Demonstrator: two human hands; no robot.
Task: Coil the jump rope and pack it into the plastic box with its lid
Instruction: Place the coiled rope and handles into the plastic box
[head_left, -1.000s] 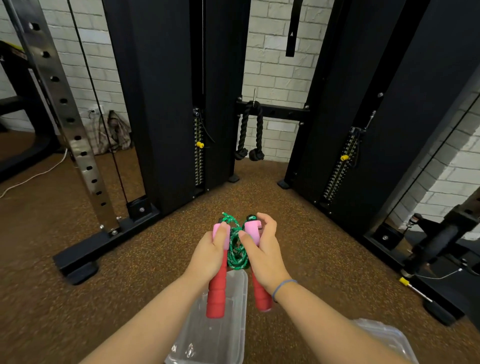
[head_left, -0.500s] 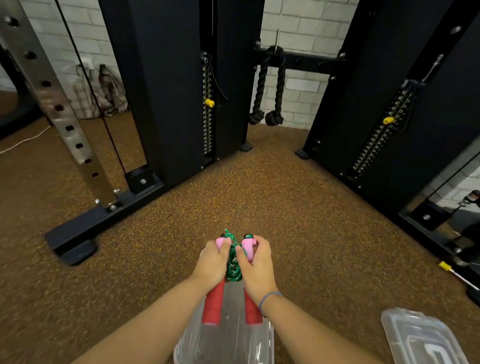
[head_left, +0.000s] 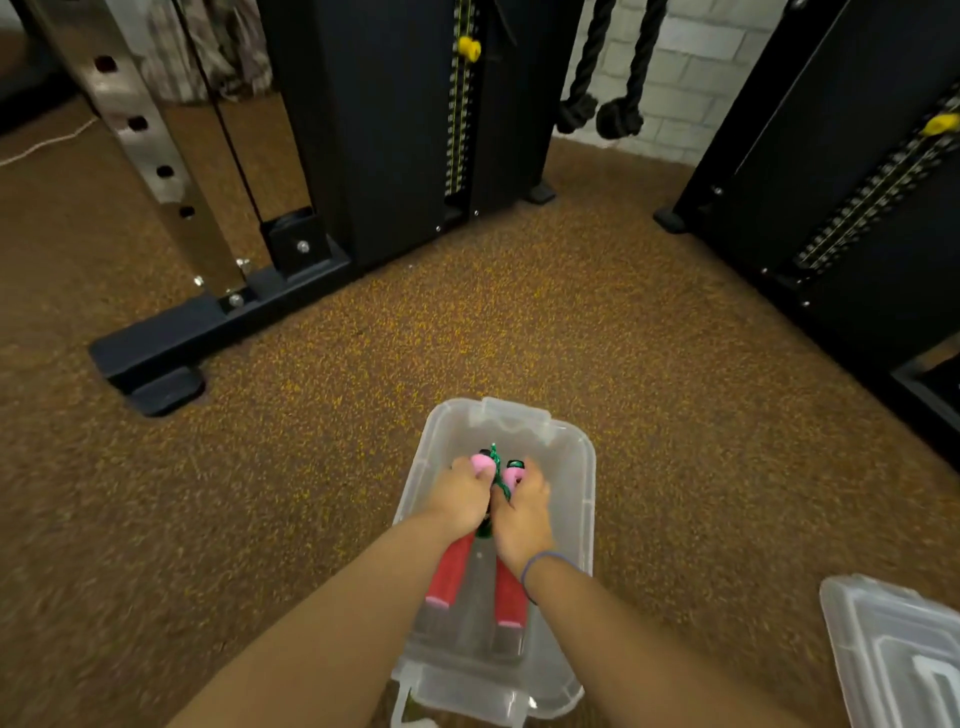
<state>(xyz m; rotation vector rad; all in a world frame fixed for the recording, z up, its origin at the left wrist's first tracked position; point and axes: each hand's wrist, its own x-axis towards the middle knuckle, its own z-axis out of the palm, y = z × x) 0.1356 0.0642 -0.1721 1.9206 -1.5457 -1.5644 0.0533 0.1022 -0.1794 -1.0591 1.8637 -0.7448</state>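
A clear plastic box (head_left: 582, 467) stands open on the brown speckled floor right in front of me. Inside it my left hand (head_left: 460, 493) and my right hand (head_left: 522, 512) each grip one red-and-pink handle of the jump rope (head_left: 451, 569), side by side and pointing away from me. The green rope is bunched between the two handles, mostly hidden by my fingers. The handles' red ends lie low in the box, near its floor. The clear lid (head_left: 898, 649) lies flat on the floor at the lower right, apart from the box.
A black cable machine (head_left: 395, 130) stands ahead, with its steel upright and black base foot (head_left: 161, 374) at the left. A second black tower (head_left: 841, 171) is at the right. Black rope attachments (head_left: 602, 109) hang against the white brick wall.
Both hands have lowered the coiled jump rope from above the box down into it. My head has tilted down and closer, so the box and lid show more fully.
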